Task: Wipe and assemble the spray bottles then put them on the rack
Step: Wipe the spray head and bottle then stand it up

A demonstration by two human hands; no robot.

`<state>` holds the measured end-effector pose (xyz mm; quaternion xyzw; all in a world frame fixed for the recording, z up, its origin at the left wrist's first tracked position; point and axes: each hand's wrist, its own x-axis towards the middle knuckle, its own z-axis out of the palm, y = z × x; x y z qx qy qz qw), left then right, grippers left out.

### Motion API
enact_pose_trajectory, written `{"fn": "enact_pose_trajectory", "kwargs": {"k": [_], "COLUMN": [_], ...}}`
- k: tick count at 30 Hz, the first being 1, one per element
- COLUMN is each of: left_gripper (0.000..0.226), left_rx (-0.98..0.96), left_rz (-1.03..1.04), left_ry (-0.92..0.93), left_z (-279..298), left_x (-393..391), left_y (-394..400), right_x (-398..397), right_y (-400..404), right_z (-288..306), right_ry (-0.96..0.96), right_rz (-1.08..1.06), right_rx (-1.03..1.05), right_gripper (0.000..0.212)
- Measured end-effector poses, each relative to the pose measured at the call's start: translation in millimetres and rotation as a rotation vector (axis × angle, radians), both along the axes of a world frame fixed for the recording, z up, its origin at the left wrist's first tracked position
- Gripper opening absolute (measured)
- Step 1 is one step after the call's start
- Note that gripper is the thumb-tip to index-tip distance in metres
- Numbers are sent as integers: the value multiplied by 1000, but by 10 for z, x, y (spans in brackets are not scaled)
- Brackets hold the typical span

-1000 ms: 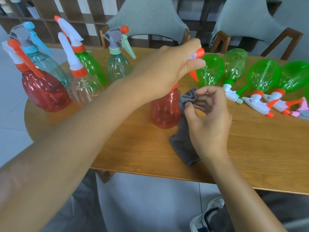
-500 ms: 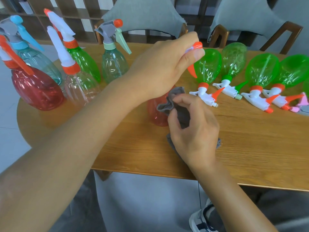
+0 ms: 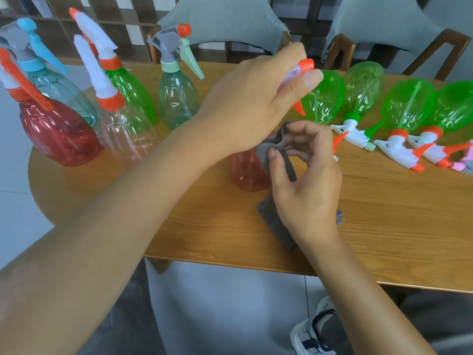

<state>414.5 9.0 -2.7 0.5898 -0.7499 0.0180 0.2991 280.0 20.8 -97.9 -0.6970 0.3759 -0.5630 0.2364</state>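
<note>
1. I am looking down on a wooden counter [image 3: 384, 226] with a rounded left end; two chairs draped in grey cloth [image 3: 225, 19] stand behind it, and dark open shelving [image 3: 120, 26] runs along the back wall.
2. My left hand [image 3: 256, 103] reaches in from the lower left and is clamped over the spray head [image 3: 300, 70] of a red bottle [image 3: 245, 172], fingers curled round the white-and-orange top, with the orange nozzle poking out past the fingertips.
3. That red bottle stands upright on the counter near its middle, mostly hidden under both hands.
4. My right hand [image 3: 304, 180] pinches a grey cloth [image 3: 268, 149] between thumb and fingers, pressing it against the bottle's upper body just beside the neck; the rest of the cloth hangs down to the counter beneath the wrist.
5. At the left end stands a group of upright, capped bottles: a dark red one [image 3: 58, 131], a blue-tinted one [image 3: 61, 93], a pale pink one [image 3: 128, 131], a green one [image 3: 130, 90] and a pale teal one with a grey head [image 3: 178, 98].
6. To the right, four green bottles [image 3: 407, 106] lie on their sides in a row, sprayers pointing toward me.
7. A sneaker [image 3: 309, 329] shows below the counter's edge.
</note>
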Motion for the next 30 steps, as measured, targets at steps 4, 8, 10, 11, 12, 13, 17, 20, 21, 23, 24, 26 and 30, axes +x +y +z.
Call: {"fn": "enact_pose_trajectory", "kwargs": {"k": [4, 8, 10, 11, 12, 13, 17, 20, 21, 23, 24, 26, 30], "left_gripper": [37, 37, 43, 45, 47, 49, 60, 64, 72, 83, 82, 73, 64], "left_rx": [25, 35, 64, 89, 114, 132, 134, 81, 71, 46, 31, 6, -16], "left_rz": [-22, -30, -9, -6, -8, -11, 18, 77, 86, 99, 104, 116, 123], "left_ry": [54, 52, 86, 122, 157, 180, 167, 107, 97, 97, 111, 140, 131], "left_z": [1, 23, 22, 21, 20, 21, 38, 49, 42, 37, 34, 39, 45], "left_x": [41, 15, 5, 8, 12, 18, 2, -26, -35, -65, -79, -118, -166], "left_y": [14, 20, -4, -25, -49, -75, -138, -134, -137, -128, -129, -128, -121], "right_x": [-77, -183, -215, -223, -228, -233, -276, -293, -291, -272, -256, -216, -103], "right_y": [42, 59, 68, 72, 71, 67, 6, -32, -32, -23, -15, -1, 1], "right_z": [-119, -224, -281, -304, -317, -321, -266, -205, -173, -107, -75, -25, 30], "right_ry": [43, 163, 259, 307, 348, 379, 454, 458, 411, 265, 192, 84, -14], "right_rz": [14, -8, -28, -39, -49, -55, -36, -33, -48, -88, -103, -125, -120], "right_rx": [57, 156, 156, 159, 167, 178, 191, 156, 148, 132, 121, 94, 67], "right_gripper": [36, 30, 27, 28, 29, 30, 26, 26, 29, 33, 33, 33, 36]}}
